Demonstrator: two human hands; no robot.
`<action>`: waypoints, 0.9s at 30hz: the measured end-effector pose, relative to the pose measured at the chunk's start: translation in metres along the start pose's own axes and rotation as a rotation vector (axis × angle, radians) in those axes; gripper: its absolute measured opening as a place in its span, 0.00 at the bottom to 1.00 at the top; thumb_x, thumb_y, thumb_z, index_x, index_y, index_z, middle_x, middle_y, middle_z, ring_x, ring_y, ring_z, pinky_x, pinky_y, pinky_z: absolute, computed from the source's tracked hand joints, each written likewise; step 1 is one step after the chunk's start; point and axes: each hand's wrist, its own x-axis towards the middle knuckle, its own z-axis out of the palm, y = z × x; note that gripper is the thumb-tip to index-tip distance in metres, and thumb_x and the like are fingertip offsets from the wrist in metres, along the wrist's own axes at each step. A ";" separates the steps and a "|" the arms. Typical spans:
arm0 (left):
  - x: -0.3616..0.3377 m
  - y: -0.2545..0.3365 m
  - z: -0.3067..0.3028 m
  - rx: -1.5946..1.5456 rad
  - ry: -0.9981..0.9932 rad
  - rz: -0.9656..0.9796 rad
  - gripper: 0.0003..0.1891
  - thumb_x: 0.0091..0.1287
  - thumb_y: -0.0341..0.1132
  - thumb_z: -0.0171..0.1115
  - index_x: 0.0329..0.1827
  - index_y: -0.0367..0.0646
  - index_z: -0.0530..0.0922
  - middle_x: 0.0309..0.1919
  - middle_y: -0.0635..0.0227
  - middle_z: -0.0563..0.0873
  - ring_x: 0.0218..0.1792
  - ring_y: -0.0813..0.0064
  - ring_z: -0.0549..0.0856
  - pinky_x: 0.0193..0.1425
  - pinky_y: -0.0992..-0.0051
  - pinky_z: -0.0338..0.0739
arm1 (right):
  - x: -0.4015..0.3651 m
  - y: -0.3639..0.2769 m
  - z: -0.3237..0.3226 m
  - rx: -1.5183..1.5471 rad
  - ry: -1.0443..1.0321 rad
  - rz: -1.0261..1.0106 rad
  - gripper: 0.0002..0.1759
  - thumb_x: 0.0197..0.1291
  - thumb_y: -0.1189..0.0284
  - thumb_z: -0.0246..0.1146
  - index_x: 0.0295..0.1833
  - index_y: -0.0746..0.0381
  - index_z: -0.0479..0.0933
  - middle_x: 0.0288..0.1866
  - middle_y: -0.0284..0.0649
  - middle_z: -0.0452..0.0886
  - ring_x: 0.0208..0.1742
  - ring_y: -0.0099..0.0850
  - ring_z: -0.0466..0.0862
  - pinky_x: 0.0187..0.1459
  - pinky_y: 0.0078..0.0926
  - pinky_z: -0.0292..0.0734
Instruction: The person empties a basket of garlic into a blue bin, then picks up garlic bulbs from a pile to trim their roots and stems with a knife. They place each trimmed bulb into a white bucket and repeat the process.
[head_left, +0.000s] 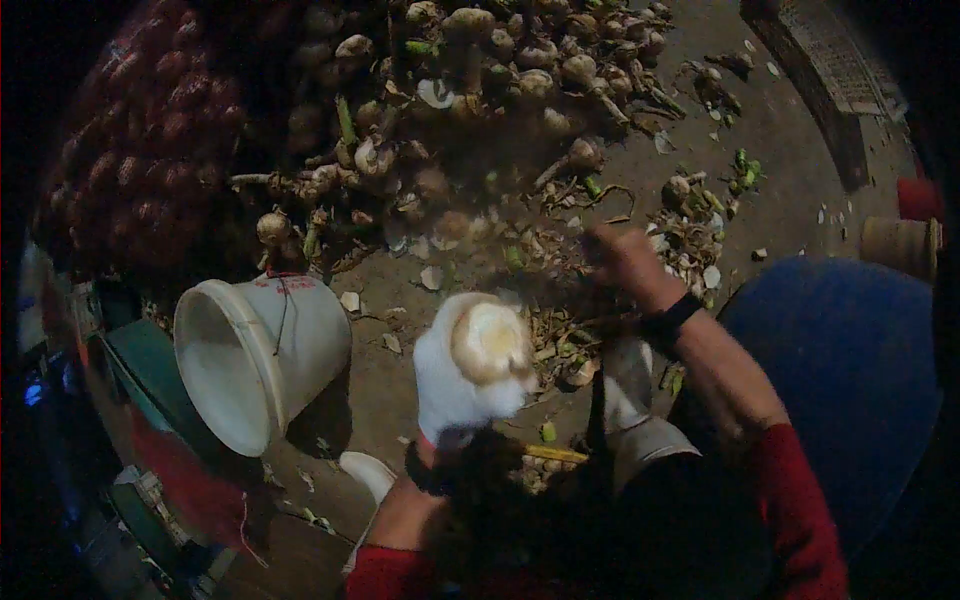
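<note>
At centre, the gloved left hand [450, 390] is closed around a pale bulb [490, 342], lifted clear of the littered ground [400, 400], apparently for access, while the blurred right hand [622, 262] at 2 o'clock shows no discernible grip.

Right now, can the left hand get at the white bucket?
Probably yes. The white bucket lies tipped on its side beside the gloved left hand, with only littered ground between them. The hand already grips a pale bulb, though, so it is not free to grasp.
</note>
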 end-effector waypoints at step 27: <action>-0.049 -0.079 0.091 0.699 -0.999 0.373 0.20 0.52 0.37 0.60 0.50 0.47 0.73 0.39 0.57 0.74 0.41 0.56 0.75 0.43 0.60 0.71 | -0.001 -0.010 -0.013 0.248 0.295 0.287 0.14 0.46 0.68 0.63 0.36 0.68 0.77 0.20 0.36 0.77 0.22 0.21 0.75 0.26 0.22 0.69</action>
